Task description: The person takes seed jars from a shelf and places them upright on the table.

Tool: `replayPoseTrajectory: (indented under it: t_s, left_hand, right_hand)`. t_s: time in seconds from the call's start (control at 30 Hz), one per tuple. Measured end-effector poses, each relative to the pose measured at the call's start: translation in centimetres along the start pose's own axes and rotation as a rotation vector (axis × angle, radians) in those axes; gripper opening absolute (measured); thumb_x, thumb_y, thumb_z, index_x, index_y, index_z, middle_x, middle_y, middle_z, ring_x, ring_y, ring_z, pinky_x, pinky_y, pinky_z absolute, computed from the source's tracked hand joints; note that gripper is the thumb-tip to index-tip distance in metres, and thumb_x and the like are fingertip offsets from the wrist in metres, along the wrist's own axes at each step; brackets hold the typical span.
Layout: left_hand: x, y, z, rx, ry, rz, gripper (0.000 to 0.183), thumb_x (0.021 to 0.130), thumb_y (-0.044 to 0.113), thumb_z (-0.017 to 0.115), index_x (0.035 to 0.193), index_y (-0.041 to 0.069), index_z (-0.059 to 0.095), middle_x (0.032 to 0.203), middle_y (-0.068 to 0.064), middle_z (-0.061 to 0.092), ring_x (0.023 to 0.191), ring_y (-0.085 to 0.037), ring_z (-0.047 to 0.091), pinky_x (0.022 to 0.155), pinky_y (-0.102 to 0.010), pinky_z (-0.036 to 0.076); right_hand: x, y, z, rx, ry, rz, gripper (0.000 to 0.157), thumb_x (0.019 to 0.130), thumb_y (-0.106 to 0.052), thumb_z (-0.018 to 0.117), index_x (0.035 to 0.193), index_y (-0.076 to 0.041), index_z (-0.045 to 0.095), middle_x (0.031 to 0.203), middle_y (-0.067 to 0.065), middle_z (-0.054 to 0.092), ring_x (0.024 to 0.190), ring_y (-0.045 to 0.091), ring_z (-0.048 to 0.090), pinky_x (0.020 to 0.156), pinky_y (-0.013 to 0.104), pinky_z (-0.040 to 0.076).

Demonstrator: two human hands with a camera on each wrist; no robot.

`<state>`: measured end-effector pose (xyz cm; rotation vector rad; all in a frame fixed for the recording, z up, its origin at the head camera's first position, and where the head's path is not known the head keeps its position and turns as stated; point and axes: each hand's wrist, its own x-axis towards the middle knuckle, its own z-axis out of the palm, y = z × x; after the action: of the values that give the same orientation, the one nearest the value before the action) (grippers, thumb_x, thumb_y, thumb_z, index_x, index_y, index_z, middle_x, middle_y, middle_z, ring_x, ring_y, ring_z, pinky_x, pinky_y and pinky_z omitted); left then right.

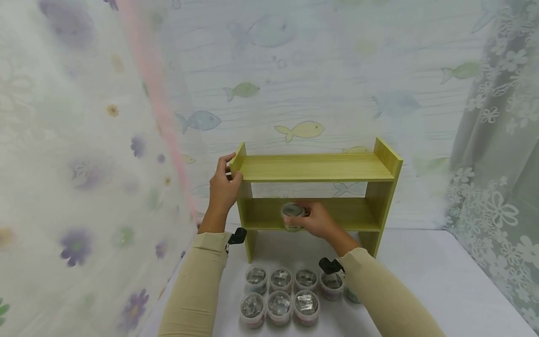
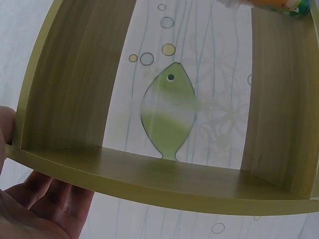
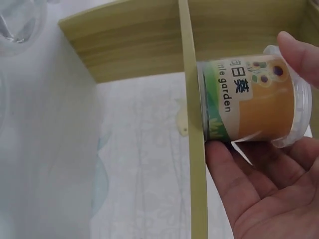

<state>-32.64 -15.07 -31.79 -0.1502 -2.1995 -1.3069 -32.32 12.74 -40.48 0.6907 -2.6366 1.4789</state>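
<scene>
A small yellow-green wooden shelf (image 1: 316,168) stands on the table. My left hand (image 1: 224,187) grips its left side panel near the top; in the left wrist view the fingers (image 2: 65,201) are on the panel's outer side. My right hand (image 1: 317,219) holds a clear-lidded plastic cup (image 3: 254,102) between thumb and fingers, at the front edge of the middle board (image 3: 192,124). The cup has an orange and green label reading "little garden". In the right wrist view its base meets that board.
Several similar lidded cups (image 1: 279,305) stand in two rows on the white table (image 1: 421,271) before the shelf. My right forearm partly covers one cup (image 1: 353,296) at the row's right end. Fish-patterned curtain (image 1: 303,70) hangs behind, with flowered fabric at both sides.
</scene>
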Motion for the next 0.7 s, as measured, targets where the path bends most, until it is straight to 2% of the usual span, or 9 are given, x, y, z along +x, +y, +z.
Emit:
replayPoseTrajectory:
  t_s: [0.2,0.4,0.7]
  left_hand:
    - [-0.2,0.2,0.1,0.009,0.002,-0.003,0.055,0.099,0.025,0.054,0.153,0.037,0.044,0.131,-0.013,0.064,0.111,-0.031,0.071,0.082,-0.049,0.059]
    - [-0.4,0.4,0.0,0.020,0.003,-0.012,0.056,0.100,0.025,0.054,0.153,0.038,0.043,0.131,-0.013,0.064,0.112,-0.030,0.070,0.082,-0.049,0.059]
    - [-0.5,0.3,-0.2,0.025,0.003,-0.006,0.056,0.100,0.025,0.054,0.153,0.039,0.043,0.131,-0.014,0.063,0.112,-0.032,0.070,0.083,-0.050,0.059]
  right_hand:
    - [-0.9,0.0,-0.4,-0.031,0.003,-0.020,0.067,0.089,-0.044,0.080,0.142,-0.008,0.062,0.110,0.007,0.074,0.086,0.016,0.069,0.069,0.033,0.056]
    - [-2.1,-0.2,-1.0,-0.038,-0.003,0.004,0.078,0.088,-0.045,0.080,0.148,-0.002,0.055,0.114,0.011,0.074,0.087,0.016,0.070,0.069,0.032,0.057]
    - [-3.7,-0.1,-1.9,-0.039,0.007,-0.011,0.072,0.087,-0.042,0.082,0.143,-0.003,0.060,0.114,0.012,0.074,0.088,0.016,0.070,0.071,0.032,0.057]
